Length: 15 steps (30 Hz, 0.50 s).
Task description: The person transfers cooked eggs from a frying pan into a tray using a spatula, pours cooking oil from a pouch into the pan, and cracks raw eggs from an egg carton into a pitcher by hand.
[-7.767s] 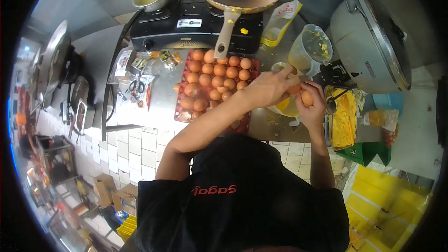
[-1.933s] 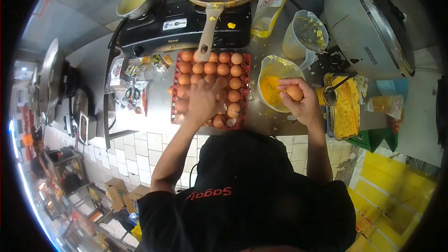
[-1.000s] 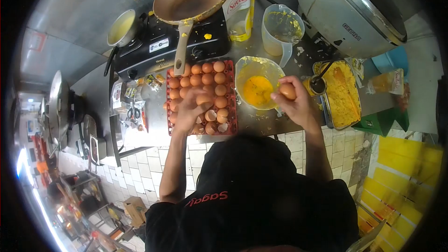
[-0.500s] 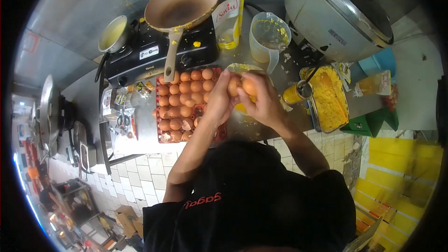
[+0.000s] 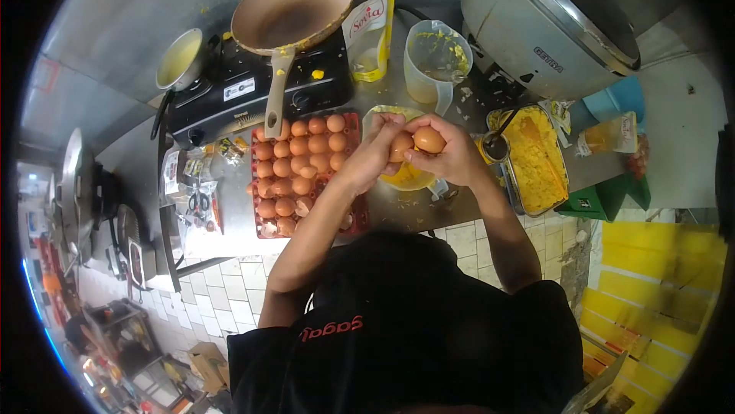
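Note:
Over a pale bowl [image 5: 408, 180] with yellow egg in it, my two hands are close together. My left hand [image 5: 370, 155] is closed round a brown egg [image 5: 399, 147]. A second brown egg [image 5: 429, 140] is in the fingers of my right hand [image 5: 457, 157], beside the first one. The bowl is partly hidden under my hands. To the left lies a red egg tray [image 5: 355, 124] with several rows of brown eggs and some broken shells near its front edge.
Behind the tray, a pan [image 5: 294, 12] sits on a black stove [image 5: 253, 86]. A measuring jug [image 5: 426, 92], a pouch [image 5: 370, 37] and a large cooker [image 5: 536, 39] stand at the back. Right are a jar with a ladle [image 5: 494, 147] and a tray of yellow food [image 5: 537, 160].
My left hand has come from the egg tray with an egg and joined my right hand above the bowl. The whole view has shifted, with the stove and tray now further left.

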Tool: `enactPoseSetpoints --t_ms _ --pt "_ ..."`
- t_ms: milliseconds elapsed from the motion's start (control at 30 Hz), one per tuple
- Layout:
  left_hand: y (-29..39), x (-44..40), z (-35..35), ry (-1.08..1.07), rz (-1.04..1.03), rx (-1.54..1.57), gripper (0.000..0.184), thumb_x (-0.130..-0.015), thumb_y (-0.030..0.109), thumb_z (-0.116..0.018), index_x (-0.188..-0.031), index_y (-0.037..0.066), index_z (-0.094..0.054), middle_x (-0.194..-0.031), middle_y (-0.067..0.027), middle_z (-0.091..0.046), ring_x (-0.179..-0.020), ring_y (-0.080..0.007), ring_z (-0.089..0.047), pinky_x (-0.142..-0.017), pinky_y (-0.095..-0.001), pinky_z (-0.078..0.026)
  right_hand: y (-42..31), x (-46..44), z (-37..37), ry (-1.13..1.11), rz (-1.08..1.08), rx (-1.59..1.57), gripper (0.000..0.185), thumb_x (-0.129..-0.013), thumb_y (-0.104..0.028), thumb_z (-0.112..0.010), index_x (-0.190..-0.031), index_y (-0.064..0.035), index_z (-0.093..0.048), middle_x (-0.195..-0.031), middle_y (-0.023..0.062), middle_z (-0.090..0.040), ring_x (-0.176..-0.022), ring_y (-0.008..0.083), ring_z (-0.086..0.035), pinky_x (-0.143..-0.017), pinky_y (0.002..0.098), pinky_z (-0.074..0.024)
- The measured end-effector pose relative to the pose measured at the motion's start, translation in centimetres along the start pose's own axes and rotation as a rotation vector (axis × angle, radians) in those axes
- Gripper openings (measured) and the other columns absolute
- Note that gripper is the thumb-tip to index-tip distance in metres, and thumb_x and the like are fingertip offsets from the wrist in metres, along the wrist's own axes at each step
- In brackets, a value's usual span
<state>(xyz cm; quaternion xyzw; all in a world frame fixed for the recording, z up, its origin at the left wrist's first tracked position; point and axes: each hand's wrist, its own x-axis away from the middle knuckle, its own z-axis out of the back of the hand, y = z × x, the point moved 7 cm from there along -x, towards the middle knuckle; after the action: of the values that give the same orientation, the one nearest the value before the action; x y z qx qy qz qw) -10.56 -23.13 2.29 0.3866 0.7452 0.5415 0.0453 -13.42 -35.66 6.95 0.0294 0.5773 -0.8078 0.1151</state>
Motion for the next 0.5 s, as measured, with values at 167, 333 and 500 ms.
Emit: enactPoseSetpoints --t_ms 167,333,500 --pt "-0.7 -0.6 0.5 -0.119 0.025 -0.024 0.050 -0.091 0.028 -0.060 -0.129 0.006 -0.035 -0.090 -0.0048 -0.050 -0.071 -0.0112 -0.047 -0.059 -0.0235 -0.040 1.6 0.5 0.3 0.115 -0.061 -0.026 0.033 -0.075 -0.011 -0.079 -0.103 -0.0043 -0.063 -0.094 0.0083 -0.070 -0.088 0.0130 -0.066 -0.079 0.0285 -0.0526" --pt "0.2 -1.0 0.8 -0.059 -0.246 -0.171 0.049 -0.082 0.006 -0.069 -0.124 0.002 -0.044 -0.100 -0.0095 -0.058 -0.084 -0.0184 -0.060 -0.068 -0.0282 -0.050 2.3 1.1 1.3 0.319 -0.068 0.108 0.032 -0.074 -0.011 -0.079 -0.101 -0.0054 -0.063 -0.091 0.0099 -0.071 -0.084 0.0158 -0.068 -0.076 0.0301 -0.0540" --pt "2.3 -0.1 0.3 0.114 -0.635 -0.697 0.036 -0.078 0.001 -0.072 -0.111 0.000 -0.058 -0.102 -0.0125 -0.063 -0.090 -0.0222 -0.068 -0.078 -0.0312 -0.056 2.7 1.6 1.6 0.408 -0.118 0.160 0.029 -0.074 -0.011 -0.079 -0.099 -0.0054 -0.064 -0.090 0.0106 -0.071 -0.082 0.0175 -0.068 -0.074 0.0313 -0.0547"
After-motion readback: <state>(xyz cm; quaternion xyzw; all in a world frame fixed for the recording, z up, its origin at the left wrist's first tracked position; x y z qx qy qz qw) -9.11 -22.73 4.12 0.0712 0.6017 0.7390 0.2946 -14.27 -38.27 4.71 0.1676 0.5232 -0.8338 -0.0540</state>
